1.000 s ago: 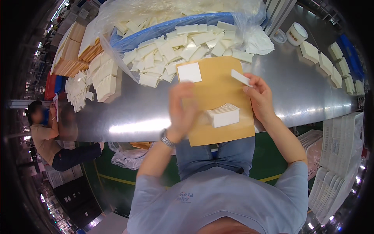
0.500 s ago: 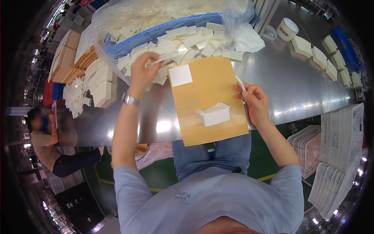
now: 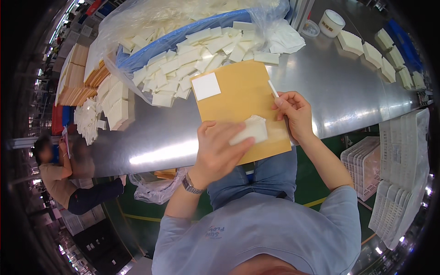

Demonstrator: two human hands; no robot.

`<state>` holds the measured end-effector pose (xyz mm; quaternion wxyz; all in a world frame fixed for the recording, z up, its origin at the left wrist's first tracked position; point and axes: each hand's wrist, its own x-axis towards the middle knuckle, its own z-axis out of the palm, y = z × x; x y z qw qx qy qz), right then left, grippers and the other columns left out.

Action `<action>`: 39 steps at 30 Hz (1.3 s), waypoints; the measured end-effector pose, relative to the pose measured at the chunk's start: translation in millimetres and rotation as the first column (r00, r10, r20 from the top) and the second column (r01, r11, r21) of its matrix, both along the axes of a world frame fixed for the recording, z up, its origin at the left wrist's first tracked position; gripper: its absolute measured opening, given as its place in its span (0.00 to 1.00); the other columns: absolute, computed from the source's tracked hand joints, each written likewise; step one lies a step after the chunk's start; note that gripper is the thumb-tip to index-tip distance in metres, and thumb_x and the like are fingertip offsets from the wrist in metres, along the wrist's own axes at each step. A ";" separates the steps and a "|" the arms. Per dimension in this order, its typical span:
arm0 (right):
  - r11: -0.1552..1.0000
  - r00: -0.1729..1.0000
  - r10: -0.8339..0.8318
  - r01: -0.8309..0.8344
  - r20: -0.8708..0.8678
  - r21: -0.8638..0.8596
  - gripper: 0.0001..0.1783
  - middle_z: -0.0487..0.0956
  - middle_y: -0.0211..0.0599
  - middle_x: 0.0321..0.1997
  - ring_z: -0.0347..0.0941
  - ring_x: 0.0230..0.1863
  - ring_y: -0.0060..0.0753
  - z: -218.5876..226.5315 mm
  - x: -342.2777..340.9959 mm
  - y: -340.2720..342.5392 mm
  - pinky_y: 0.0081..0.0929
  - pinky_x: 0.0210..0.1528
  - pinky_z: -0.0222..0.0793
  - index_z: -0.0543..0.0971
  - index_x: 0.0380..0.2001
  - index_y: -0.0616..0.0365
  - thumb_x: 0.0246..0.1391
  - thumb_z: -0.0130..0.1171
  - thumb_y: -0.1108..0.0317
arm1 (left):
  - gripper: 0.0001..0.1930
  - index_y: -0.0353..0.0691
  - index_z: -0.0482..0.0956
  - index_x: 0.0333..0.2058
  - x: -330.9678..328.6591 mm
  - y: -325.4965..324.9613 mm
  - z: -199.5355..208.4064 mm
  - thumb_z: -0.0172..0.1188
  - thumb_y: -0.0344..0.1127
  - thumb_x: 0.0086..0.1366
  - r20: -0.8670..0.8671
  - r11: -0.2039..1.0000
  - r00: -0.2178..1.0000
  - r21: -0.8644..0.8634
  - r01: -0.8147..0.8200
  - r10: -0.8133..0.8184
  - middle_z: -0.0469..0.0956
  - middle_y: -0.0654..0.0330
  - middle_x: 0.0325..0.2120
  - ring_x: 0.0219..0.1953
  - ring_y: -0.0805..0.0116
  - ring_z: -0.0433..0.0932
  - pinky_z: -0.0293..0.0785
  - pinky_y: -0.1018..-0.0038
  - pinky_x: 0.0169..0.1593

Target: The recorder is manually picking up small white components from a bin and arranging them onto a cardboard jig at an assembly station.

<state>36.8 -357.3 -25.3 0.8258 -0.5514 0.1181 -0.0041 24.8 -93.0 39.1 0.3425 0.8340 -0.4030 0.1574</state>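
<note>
A short stack (image 3: 259, 129) is already gathered around five o'clock on the brown sheet (image 3: 245, 94), covered partly by the half-open left hand (image 3: 225, 144), its grip unclear, while one white piece (image 3: 273, 88) is pinched by the right hand (image 3: 295, 113) at three, the loose heap (image 3: 183, 64) toward eleven being left unstacked

My left hand (image 3: 223, 145), blurred, overlaps the stack of white pieces (image 3: 256, 127) on the kraft-brown sheet (image 3: 240, 94); my right hand (image 3: 293, 112) pinches a thin white piece (image 3: 273, 89); beyond both hands lie heaped white pieces (image 3: 190, 59)
</note>
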 end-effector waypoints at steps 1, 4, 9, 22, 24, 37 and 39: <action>1.000 1.000 -0.014 0.014 -0.006 -0.005 0.06 0.81 0.43 0.46 0.77 0.33 0.20 1.8 0.0 2.3 0.16 0.34 0.72 0.77 0.37 0.61 0.63 0.64 0.71 | 0.17 0.51 0.86 0.47 -1.9 -2.1 0.7 0.70 0.32 0.57 0.079 0.995 0.996 0.088 0.045 -0.052 0.79 0.57 0.54 0.53 0.58 0.79 0.59 0.50 0.64; 0.999 0.999 -0.039 0.039 -0.007 -0.010 0.09 0.81 0.41 0.42 0.77 0.30 0.20 2.4 -0.3 3.8 0.16 0.32 0.71 0.78 0.41 0.63 0.63 0.64 0.70 | 0.18 0.56 0.87 0.45 -4.7 -6.4 -1.6 0.74 0.32 0.54 0.036 0.993 0.998 0.112 0.049 -0.053 0.81 0.61 0.53 0.53 0.58 0.79 0.54 0.45 0.68; 0.998 0.999 -0.030 0.031 -0.015 0.059 0.11 0.82 0.39 0.38 0.77 0.31 0.20 -0.8 -0.9 0.5 0.16 0.33 0.72 0.79 0.46 0.64 0.64 0.63 0.69 | 0.17 0.51 0.87 0.44 1.7 -9.4 -13.6 0.74 0.29 0.53 -0.030 0.996 0.997 0.055 0.076 -0.074 0.80 0.57 0.53 0.53 0.56 0.79 0.62 0.50 0.65; 0.699 0.702 0.445 0.116 0.556 -0.706 0.33 0.82 0.40 0.54 0.70 0.50 0.38 29.1 -36.3 11.0 0.33 0.56 0.70 0.72 0.57 0.58 0.46 0.70 0.79 | 0.34 0.39 0.66 0.57 4.2 -8.5 -36.0 0.74 0.22 0.54 -0.329 0.948 0.931 -0.315 0.047 -0.155 0.79 0.47 0.51 0.55 0.54 0.80 0.77 0.62 0.59; 0.654 0.667 0.500 0.127 0.553 -0.746 0.34 0.82 0.36 0.55 0.70 0.49 0.38 30.7 -33.3 14.4 0.31 0.53 0.71 0.72 0.57 0.58 0.45 0.71 0.78 | 0.34 0.38 0.66 0.57 4.2 -6.9 -37.7 0.74 0.22 0.54 -0.353 0.951 0.923 -0.308 0.039 -0.153 0.79 0.47 0.51 0.55 0.54 0.80 0.76 0.62 0.59; 0.634 0.682 0.499 0.133 0.534 -0.762 0.30 0.84 0.35 0.53 0.71 0.48 0.38 29.8 -28.6 21.1 0.30 0.48 0.70 0.76 0.54 0.57 0.44 0.71 0.78 | 0.30 0.42 0.70 0.57 5.1 -8.7 -40.6 0.73 0.25 0.57 -0.354 0.927 0.919 -0.374 0.033 -0.176 0.79 0.50 0.51 0.53 0.52 0.79 0.77 0.63 0.55; 0.627 0.669 0.504 0.152 0.547 -0.764 0.30 0.84 0.35 0.54 0.71 0.48 0.39 28.5 -28.2 21.4 0.30 0.48 0.70 0.76 0.54 0.56 0.44 0.72 0.78 | 0.30 0.41 0.69 0.56 8.3 -7.7 -41.0 0.73 0.24 0.57 -0.333 0.930 0.923 -0.362 0.065 -0.194 0.79 0.48 0.51 0.53 0.52 0.80 0.77 0.62 0.56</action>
